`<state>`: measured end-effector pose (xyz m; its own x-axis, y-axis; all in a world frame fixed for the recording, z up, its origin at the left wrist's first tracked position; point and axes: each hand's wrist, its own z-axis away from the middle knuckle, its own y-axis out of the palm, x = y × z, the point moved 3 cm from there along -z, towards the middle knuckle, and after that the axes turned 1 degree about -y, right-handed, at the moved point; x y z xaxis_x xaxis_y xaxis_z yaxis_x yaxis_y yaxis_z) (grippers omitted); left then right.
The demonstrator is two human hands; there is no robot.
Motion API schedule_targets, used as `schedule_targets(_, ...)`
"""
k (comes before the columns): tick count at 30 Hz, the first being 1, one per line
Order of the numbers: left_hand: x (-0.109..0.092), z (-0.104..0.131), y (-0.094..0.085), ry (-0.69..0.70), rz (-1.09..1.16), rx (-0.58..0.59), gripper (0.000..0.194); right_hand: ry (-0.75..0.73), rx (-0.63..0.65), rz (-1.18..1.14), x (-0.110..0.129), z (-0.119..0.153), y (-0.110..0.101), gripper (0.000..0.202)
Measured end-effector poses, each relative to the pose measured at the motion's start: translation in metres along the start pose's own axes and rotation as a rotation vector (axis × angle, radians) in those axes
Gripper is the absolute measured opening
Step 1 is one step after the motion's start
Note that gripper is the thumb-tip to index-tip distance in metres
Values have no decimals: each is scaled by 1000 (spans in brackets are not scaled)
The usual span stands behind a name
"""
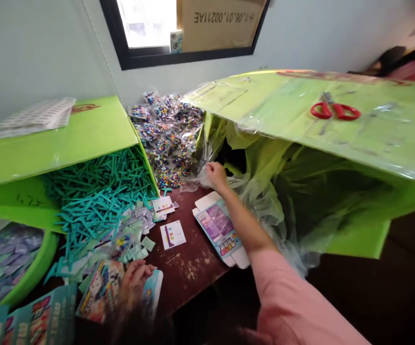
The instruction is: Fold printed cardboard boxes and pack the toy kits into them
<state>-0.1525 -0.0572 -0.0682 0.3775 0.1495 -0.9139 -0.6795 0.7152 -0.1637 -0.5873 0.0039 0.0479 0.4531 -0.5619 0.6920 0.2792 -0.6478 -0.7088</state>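
Note:
My right hand [216,174] reaches forward with its fingers closed, beside crumpled clear plastic [202,179]. Whatever it pinches is too small or hidden to name. Just behind and left of it lies a heap of clear bags of coloured beads [171,134]. At the bottom, my left hand [135,282] has its bent fingers closed over a small teal printed box [153,287]; part of the hand is blurred. A colourful printed pack [101,290] lies against its left side. Under my right forearm rests a flattened purple and teal carton [217,227].
A green bin [56,143] spills teal plastic sticks [99,196] beside small purple and green packets [135,223]. Two printed cards [173,235] lie on the dark red table [193,268]. Red-handled scissors [333,110] rest on a large green box [265,105] at right. Teal boxes [52,311] stand lower left.

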Motion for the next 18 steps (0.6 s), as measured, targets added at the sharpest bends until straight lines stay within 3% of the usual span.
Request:
schedule_targets(2,-4,8,-11,14,-18,-130,42,142,-61,87,-25,-43,-35,33)
schedule_targets(5,-23,19,-28,94,-210,-293,29,250,-28,199,-57,-64,-47,34)
schedule_targets(6,-32,19,-34,146,-298,-349,28,235,-46,218,-65,-65,-46,34)
schedule_targets(8,-48,10,-45,258,-459,-428,30,125,-200,160,-72,-62,-45,33)
schedule_targets(11,-62,-24,-56,268,-671,-457,44,-103,-462,-244,-61,-42,-47,24)
schedule_targets(12,-65,-38,-60,227,-722,-479,46,-156,-434,-402,-50,-29,-46,23)
schedule_targets(14,-69,-63,-66,119,-772,-487,43,-215,-225,-623,-22,5,-40,24)
schedule_targets(16,-75,-81,-70,60,-756,-443,32,-223,9,-692,10,49,-32,28)
schedule_targets(18,-83,-85,-72,58,-727,-432,26,-197,142,-722,37,91,-23,32)
